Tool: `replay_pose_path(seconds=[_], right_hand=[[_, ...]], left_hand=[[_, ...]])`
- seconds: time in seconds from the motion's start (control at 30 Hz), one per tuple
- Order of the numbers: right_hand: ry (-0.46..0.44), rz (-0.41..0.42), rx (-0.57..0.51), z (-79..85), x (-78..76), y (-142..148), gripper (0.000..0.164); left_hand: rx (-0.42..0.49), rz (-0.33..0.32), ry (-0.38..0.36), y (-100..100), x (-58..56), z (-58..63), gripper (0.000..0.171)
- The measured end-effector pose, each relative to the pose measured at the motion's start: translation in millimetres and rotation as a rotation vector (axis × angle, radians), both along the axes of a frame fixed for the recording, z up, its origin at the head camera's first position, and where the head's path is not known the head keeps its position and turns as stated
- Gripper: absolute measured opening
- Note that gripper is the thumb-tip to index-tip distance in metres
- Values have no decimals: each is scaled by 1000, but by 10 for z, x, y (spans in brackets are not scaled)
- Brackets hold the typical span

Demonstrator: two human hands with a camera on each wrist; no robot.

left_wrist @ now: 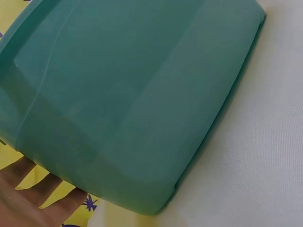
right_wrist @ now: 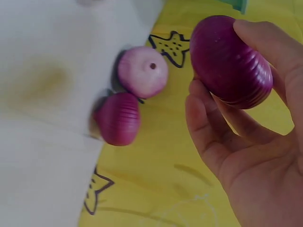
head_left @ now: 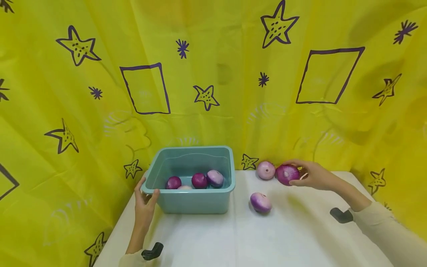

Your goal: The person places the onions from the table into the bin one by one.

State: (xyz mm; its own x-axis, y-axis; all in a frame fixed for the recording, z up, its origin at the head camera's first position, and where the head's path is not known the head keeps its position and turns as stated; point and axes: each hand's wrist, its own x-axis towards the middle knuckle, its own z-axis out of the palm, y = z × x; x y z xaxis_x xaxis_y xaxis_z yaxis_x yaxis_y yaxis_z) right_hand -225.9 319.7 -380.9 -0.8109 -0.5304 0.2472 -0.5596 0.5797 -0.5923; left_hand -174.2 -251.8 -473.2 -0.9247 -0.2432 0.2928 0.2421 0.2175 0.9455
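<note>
My right hand (head_left: 311, 176) holds a dark purple onion (right_wrist: 229, 61) between thumb and fingers, raised above the table's far edge. Behind it, in the right wrist view, a pale onion (right_wrist: 143, 72) and a magenta onion (right_wrist: 118, 118) lie side by side; the head view mostly hides the magenta one. Closer in lies a purple-and-white onion (head_left: 261, 203). My left hand (head_left: 145, 207) grips the front left corner of a teal plastic tub (head_left: 197, 202), thumb at the front rim and fingers along the side wall. Inside are several onions, including a dark one (head_left: 199, 180); the front wall partly hides a pale one.
The tub stands on a white-covered table (head_left: 240, 237), left of the loose onions. A yellow curtain (head_left: 227, 126) with drawn stars and squares hangs right behind the table's far edge and along both sides.
</note>
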Motion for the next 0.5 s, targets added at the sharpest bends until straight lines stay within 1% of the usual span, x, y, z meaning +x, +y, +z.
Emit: replay_pose_path(seconds=[0.13,0.27,0.5], right_hand=[[49,-59,-13,173,-109,-38,59],[58,-109,-35,325,-204,-83,61],[121,-146,-67,496,-351,-177,61]], left_hand=[[4,5,-5,8,-1,0,74],[1,15,0,10,-11,-14,73],[-14,39,6,7,-42,-56,70]])
